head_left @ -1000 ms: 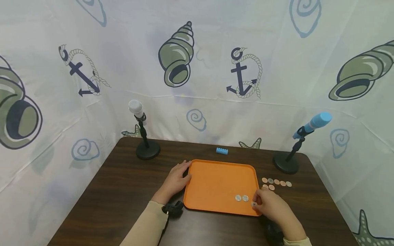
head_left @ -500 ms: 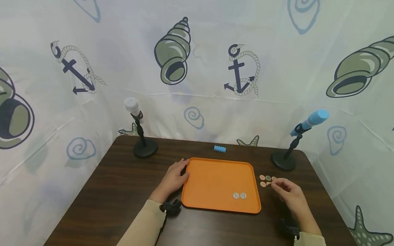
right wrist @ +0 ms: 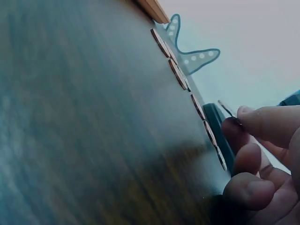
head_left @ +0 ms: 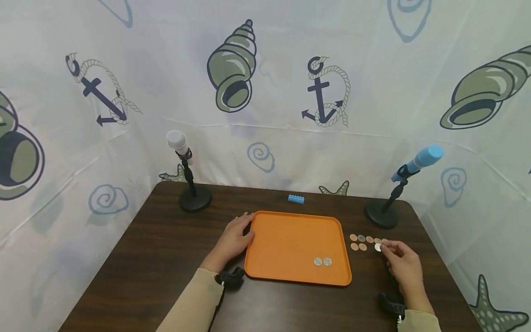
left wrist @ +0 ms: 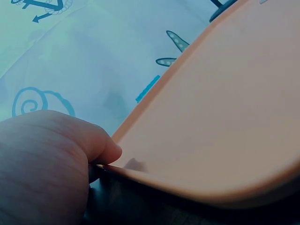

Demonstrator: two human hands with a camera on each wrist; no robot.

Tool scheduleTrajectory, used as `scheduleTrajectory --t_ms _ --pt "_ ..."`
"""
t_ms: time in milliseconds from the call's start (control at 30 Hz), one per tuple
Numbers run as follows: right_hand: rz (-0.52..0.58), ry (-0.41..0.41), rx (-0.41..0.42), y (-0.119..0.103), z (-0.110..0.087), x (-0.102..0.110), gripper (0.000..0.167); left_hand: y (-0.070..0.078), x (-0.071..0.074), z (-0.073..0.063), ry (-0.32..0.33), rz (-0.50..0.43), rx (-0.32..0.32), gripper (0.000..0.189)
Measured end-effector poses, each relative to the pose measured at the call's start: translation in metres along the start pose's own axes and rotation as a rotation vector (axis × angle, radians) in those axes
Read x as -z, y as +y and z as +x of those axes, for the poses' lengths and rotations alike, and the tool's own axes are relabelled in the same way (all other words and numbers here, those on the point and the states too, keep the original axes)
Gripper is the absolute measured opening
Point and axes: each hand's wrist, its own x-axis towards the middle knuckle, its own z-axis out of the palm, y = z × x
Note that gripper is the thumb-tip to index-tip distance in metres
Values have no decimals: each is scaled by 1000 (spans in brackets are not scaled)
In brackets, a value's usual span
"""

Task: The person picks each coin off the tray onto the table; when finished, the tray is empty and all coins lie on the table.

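Note:
My right hand (head_left: 404,263) pinches a silver coin (head_left: 378,247) between thumb and fingertips, to the right of the orange tray (head_left: 290,240). In the right wrist view the held coin (right wrist: 227,108) shows nearly edge-on, above the table. Copper-coloured coins (head_left: 353,237) and a darker coin (head_left: 361,238) lie in two short rows beside it, partly hidden by the fingers. Two silver coins (head_left: 327,262) lie side by side in the tray's lower right. At the tray's left side, my left hand (head_left: 232,240) grips the rim, its thumb (left wrist: 105,149) bent over the edge.
A blue toy brick (head_left: 296,199) lies behind the tray. Black stands hold a white-topped object (head_left: 177,139) at back left and a blue cylinder (head_left: 425,158) at back right. A patterned cloth (head_left: 282,152) hangs behind the dark wooden table (head_left: 166,258).
My right hand has gone from the tray's lower right corner to the coins on the table, carrying a silver coin out of the tray. The left hand keeps its place on the rim.

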Motion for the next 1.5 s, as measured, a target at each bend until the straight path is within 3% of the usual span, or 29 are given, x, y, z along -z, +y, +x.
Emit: scheduleTrajectory --t_ms 300,667,800,900,1100,1400,1500 --pt "-59 -53 3 0 0 0 29 1 1 0 -7 -8 -4 61" --pt "-282 -64 168 5 4 -2 19 0 1 1 -1 6 -22 61" --pt "-379 -71 181 5 5 -2 14 0 1 0 -4 2 -25 61" --pt "-414 -89 174 3 6 -1 21 -1 0 0 -9 2 -19 62" --pt "-391 -113 151 0 7 0 32 -2 0 2 -8 1 -18 63" --pt "-357 -131 142 -2 4 0 31 -4 -1 3 -15 3 -6 62" --pt "-293 -112 112 1 4 -1 32 -4 -1 3 -18 11 -10 62"
